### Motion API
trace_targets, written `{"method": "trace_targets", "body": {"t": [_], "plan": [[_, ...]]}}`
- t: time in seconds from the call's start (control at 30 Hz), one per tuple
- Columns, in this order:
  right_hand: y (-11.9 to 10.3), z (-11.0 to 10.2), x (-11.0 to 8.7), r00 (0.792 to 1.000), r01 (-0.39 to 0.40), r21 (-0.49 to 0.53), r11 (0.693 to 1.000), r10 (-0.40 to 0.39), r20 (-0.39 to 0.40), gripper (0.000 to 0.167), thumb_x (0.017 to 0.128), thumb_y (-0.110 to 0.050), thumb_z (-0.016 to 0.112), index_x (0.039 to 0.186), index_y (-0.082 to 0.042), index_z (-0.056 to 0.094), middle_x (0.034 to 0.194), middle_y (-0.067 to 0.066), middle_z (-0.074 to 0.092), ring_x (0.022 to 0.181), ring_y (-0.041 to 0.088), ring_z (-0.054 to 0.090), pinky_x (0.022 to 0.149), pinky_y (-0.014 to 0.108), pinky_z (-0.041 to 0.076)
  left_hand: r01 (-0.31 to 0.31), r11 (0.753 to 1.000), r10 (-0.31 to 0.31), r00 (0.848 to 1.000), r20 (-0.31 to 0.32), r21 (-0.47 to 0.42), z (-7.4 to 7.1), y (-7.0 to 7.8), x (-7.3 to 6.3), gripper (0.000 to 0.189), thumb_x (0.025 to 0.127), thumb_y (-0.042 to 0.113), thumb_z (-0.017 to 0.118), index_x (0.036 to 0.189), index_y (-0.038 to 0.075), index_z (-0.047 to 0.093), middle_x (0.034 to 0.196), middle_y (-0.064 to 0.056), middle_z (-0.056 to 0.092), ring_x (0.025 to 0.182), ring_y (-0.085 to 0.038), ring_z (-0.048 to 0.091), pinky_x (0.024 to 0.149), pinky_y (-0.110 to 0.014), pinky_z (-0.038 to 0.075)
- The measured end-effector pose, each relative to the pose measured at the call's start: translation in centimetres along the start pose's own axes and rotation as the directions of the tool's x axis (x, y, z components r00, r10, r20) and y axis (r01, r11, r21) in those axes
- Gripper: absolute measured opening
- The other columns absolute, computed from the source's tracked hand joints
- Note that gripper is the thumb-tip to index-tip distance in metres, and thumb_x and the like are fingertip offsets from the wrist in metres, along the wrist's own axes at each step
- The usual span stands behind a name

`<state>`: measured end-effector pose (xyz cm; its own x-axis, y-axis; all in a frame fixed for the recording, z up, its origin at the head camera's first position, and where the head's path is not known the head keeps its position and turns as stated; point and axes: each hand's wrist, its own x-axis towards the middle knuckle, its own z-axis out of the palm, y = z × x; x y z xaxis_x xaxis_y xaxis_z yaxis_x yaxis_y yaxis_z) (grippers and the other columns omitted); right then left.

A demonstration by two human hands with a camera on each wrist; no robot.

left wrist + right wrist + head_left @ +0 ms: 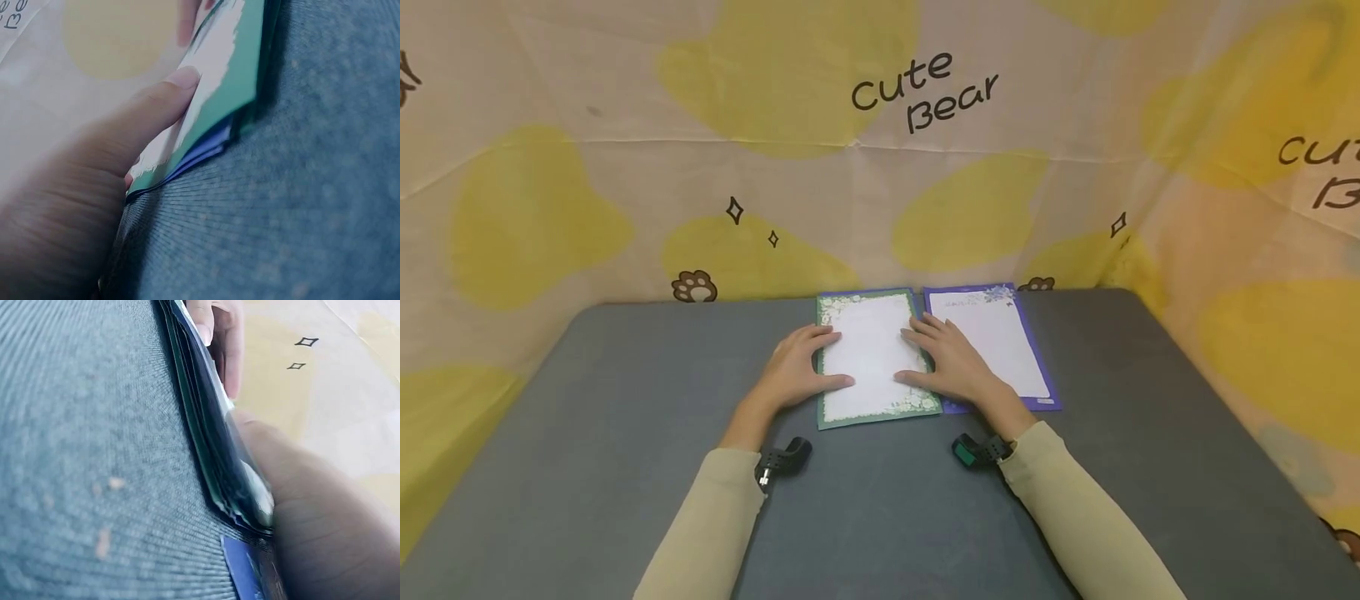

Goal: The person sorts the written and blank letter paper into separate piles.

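Observation:
A stack of paper sheets (872,354), the top one white with a green floral border, lies between both hands. My left hand (796,367) rests at its left edge, fingers spread and loosely bent, thumb on the paper. On the right edge rests my right hand (953,360), its thumb and fingertips reaching over the border. Blue-purple layers (203,149) show under the green sheet in the left wrist view. In the right wrist view several stacked edges (199,419) stand slightly apart, beside the right thumb. Undersides of both hands are hidden.
A purple-bordered sheet (1000,342) lies right of the stack, partly beneath the right hand. The grey table (880,517) meets a yellow-patterned cloth backdrop (820,192) at the back. Each wrist wears a black strap device.

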<state>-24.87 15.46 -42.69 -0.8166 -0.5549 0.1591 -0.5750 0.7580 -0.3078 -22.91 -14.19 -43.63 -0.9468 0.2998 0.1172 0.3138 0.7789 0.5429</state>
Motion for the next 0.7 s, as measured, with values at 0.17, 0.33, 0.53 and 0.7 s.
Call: {"method": "trace_targets", "body": {"t": [0.17,0.33,0.53,0.7], "plan": [[0.14,0.07,-0.25,0.999,-0.017,-0.008,1.000,0.017,0.052,0.079,0.091,-0.057,0.067,0.153,-0.014,0.045,0.165,0.009,0.034,0.157,0.037,0.018,0.126,0.061,0.016,0.005,1.000,-0.005,1.000,0.009,0.012,0.14,0.12,0.05,0.081,0.081,0.054,0.079,0.149,0.018,0.052,0.164,-0.007,0.038,0.154,-0.036,0.026,0.122,-0.067,0.020],[0.22,0.19,-0.40,0.998,-0.029,-0.004,1.000,0.029,0.059,0.079,0.090,-0.057,0.068,0.153,-0.015,0.046,0.164,0.009,0.036,0.157,0.038,0.021,0.126,0.061,0.016,0.009,1.000,-0.009,1.000,0.023,0.015,0.26,0.07,0.07,0.080,0.081,0.055,0.078,0.149,0.020,0.053,0.164,-0.005,0.037,0.155,-0.035,0.025,0.122,-0.067,0.020],[0.33,0.27,-0.36,0.998,-0.030,0.003,1.000,0.030,0.056,0.078,0.090,-0.056,0.068,0.152,-0.015,0.047,0.163,0.009,0.038,0.156,0.037,0.023,0.126,0.061,0.016,0.000,1.000,0.000,1.000,0.029,0.006,0.28,-0.01,0.13,0.079,0.082,0.055,0.078,0.148,0.019,0.053,0.164,-0.006,0.038,0.155,-0.035,0.025,0.123,-0.066,0.019],[0.43,0.32,-0.25,1.000,-0.017,0.023,1.000,0.017,0.023,0.073,0.091,-0.054,0.068,0.150,-0.015,0.050,0.161,0.010,0.042,0.155,0.037,0.025,0.126,0.061,0.018,-0.021,0.999,0.020,0.999,0.031,0.042,0.16,-0.01,0.17,0.078,0.085,0.056,0.075,0.150,0.020,0.051,0.163,-0.008,0.038,0.155,-0.037,0.025,0.122,-0.066,0.019]]}}
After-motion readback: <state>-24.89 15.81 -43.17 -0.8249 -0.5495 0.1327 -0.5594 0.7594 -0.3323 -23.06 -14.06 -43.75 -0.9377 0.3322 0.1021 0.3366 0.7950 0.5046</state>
